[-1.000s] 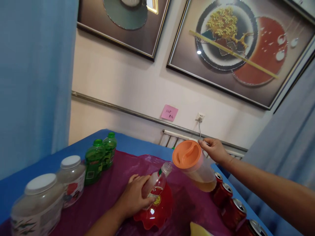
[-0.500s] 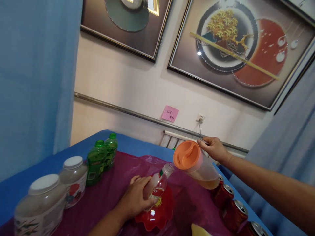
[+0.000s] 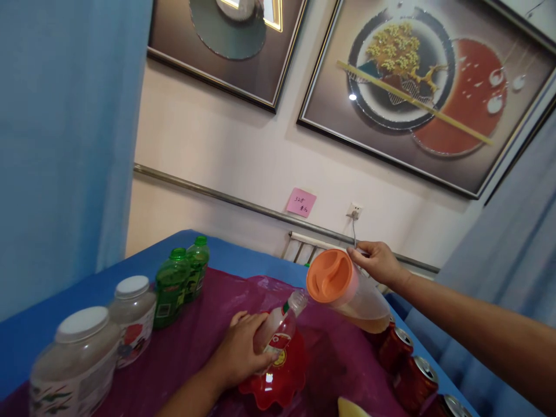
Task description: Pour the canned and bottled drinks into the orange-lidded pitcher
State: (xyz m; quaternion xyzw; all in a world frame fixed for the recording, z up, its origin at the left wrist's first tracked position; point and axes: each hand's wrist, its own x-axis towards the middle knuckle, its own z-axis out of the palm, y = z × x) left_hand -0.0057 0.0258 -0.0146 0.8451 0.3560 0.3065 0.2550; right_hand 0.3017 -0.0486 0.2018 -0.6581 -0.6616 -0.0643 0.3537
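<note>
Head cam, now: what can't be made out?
All in the head view:
Clear bottle: lower part covered by the left hand.
Farthest red can: mostly behind the pitcher.
Nearest red can: cut off by the bottom edge.
Yellow item: cut off there too; unidentifiable.
Pink note: writing too small to read reliably.

A desk with a blue covering carries a purple sheet, creased and glossy, and on the sheet lies a red dish with a scalloped rim. Left of the red dish stand two white-lidded jars; beyond them, to its far left, two green bottles stand upright. Right of it runs a row of red cans. Nearer than the dish, a pale yellow thing shows only in part.
</note>
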